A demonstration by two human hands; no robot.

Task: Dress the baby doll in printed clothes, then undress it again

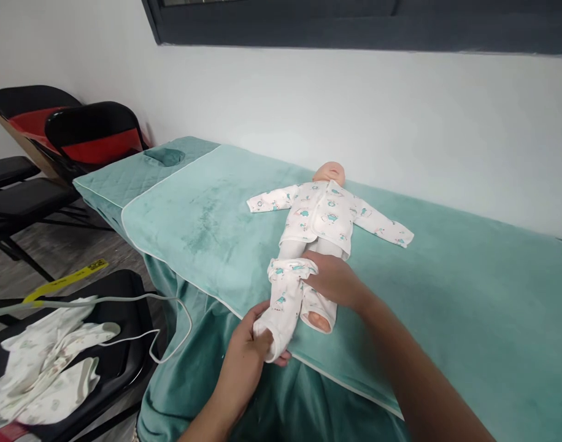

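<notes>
A baby doll [332, 172] lies on its back on a green bed [226, 227], wearing a white printed jacket [322, 212] with the sleeves spread out. Matching trousers [284, 294] cover its lower legs, bunched around the knees, with white upper legs showing above. My left hand [251, 344] grips the cuff of the trouser leg on the left, its thumb inside the opening. At the bunched waistband, my right hand [334, 279] is closed on the fabric, its fingertips partly hidden. The doll's foot [318, 321] shows in the other cuff.
Beside the bed on the left, a black chair [136, 301] holds folded white baby clothes [46, 362]. A white cable [170, 299] loops out toward the bed edge. Black and red folding chairs [99, 132] stand farther back, and a white wall [244, 98] runs behind the bed.
</notes>
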